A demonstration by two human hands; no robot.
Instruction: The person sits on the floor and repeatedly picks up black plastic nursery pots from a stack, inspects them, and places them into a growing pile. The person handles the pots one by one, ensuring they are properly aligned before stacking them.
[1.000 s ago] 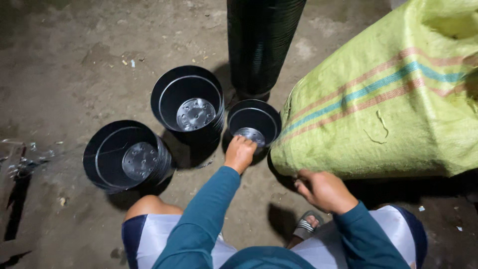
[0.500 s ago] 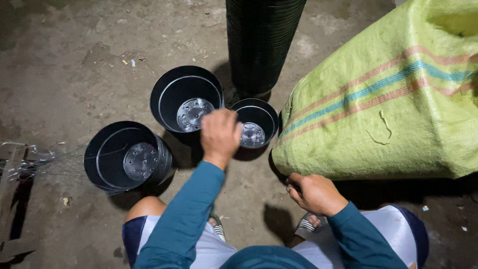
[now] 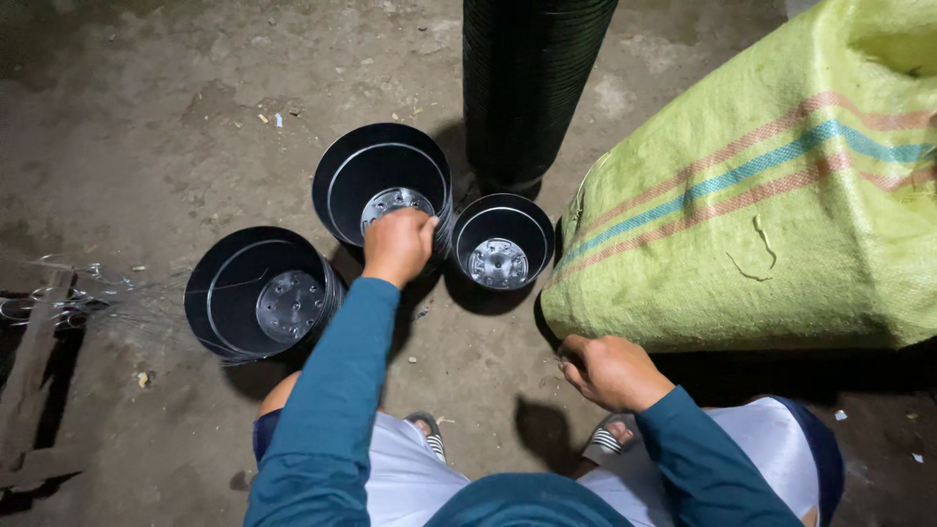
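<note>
1. Since a moment ago the left hand point(image 3: 397, 244) has travelled from the small pot point(image 3: 502, 252) across to the middle pot point(image 3: 381, 190), and now sits over that pot's near rim; the right hand point(image 3: 610, 371) has barely shifted, low by the sack.
2. The left fingers point(image 3: 422, 226) are curled over the near edge of the middle pot, pressed together in a loose fist; whether they pinch the rim or only rest on it I cannot tell from above.
3. The three black pots stand mouth-up on the dirt floor point(image 3: 146, 117), which looks like a way to keep them open and within arm's reach of the crouching person.
4. The small pot stands just right of the left fingers, the wide pot point(image 3: 262, 293) left of and nearer than them; a tall stack of nested black pots point(image 3: 532, 83) rises beyond.
5. The right fingers point(image 3: 578, 363) are bent inward, partly closed, near the lower edge of the green woven sack point(image 3: 781, 215); I see nothing held in them.
</note>
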